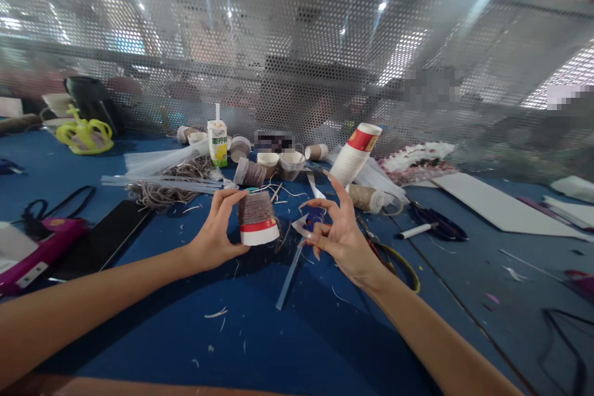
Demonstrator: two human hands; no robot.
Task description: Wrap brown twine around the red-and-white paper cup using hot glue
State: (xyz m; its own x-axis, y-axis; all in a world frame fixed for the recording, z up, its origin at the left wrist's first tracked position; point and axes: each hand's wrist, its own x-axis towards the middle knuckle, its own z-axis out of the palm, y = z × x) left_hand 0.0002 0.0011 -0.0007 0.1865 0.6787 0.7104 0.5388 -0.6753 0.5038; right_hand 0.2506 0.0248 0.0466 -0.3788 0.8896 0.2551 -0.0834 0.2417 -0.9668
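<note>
An upside-down paper cup [258, 216] is gripped at its left side by my left hand [217, 229]. Grey-brown yarn winds around its upper part; below the yarn a red band and a white rim show. My right hand [341, 229] is to the right of the cup, thumb and fingers drawn together near a small white piece [301, 224]. What those fingers hold is too small to make out. Partly hidden behind them is a blue object [316, 218]. A clear glue stick [289, 278] slants on the table below the right fingers.
Behind the cup lie grey yarn [162, 189], clear sticks [167, 161] and several yarn-wrapped cups [250, 172]. A drink carton [218, 143] and a leaning stack of paper cups [355, 154] stand farther back. A magenta glue gun [44, 250] is left; scissors [439, 223] and a marker [417, 231] are right.
</note>
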